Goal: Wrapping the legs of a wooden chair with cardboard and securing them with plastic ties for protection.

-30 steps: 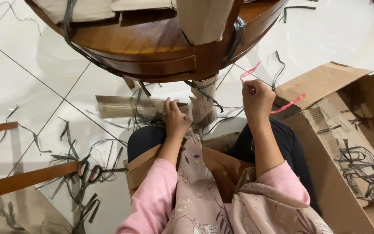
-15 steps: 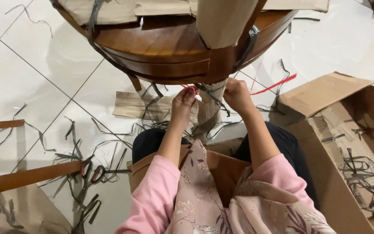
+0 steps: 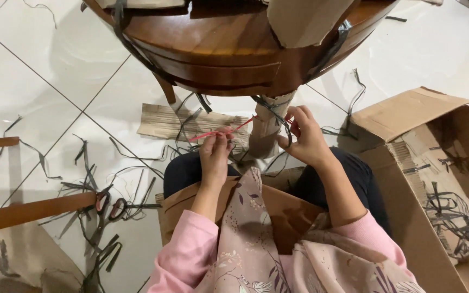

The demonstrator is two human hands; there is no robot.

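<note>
White floor tiles [image 3: 39, 81] are littered with cut black straps [image 3: 90, 187]. Below the table [image 3: 229, 54], a red cord [image 3: 221, 130] is pinched by left hand [image 3: 214, 154] and right hand [image 3: 305, 138] beside the still-wrapped leg [image 3: 264, 130]; unwrapping appears partly done.

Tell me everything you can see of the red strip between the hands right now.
The red strip is thin, flat and looks like plastic. It runs from the left hand, whose fingertips pinch its lower end, slanting up and rightward toward the cardboard-wrapped table leg. A short red piece shows again at the right hand. It looks fairly taut; whether it circles the leg is hidden.
</note>
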